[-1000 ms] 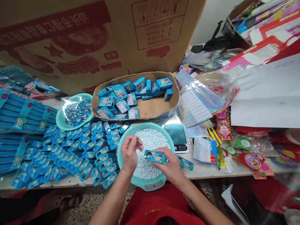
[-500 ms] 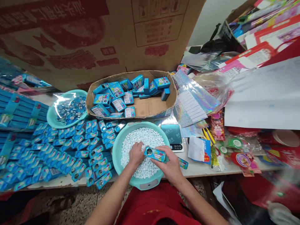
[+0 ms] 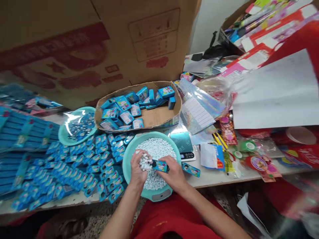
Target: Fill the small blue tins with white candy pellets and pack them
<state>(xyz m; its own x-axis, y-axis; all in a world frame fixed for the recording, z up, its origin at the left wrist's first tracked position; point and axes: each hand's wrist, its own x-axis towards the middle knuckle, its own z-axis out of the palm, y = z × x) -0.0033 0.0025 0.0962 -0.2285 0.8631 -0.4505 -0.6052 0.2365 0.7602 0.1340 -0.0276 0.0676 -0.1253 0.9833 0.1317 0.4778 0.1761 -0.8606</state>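
Note:
My left hand (image 3: pixel 137 169) is cupped around a heap of small white candies (image 3: pixel 145 162) above the turquoise basin (image 3: pixel 127 162). Between the fingers and thumb of my right hand (image 3: pixel 175 175) is a small blue candy box (image 3: pixel 160 166), held on its side with its end against the handful. More white candies (image 3: pixel 157 144) fill the basin below both hands. To the basin's left stand many blue boxes with round holes in their tops (image 3: pixel 108 172). Another blue box (image 3: pixel 191 169) lies just right of the basin.
Behind the basin sits a cut-down cardboard box (image 3: pixel 156 118) with several blue boxes inside. A second turquoise bowl (image 3: pixel 62 135) holds small shiny discs. A digital scale (image 3: pixel 187 156), holographic sheets (image 3: pixel 199 96) and packaging lie rightward. A large carton (image 3: pixel 119 39) stands at the back.
My left hand has come up out of the candies with a handful and turned palm inward. My right hand has tilted the box's end toward it. The camera view has shifted slightly.

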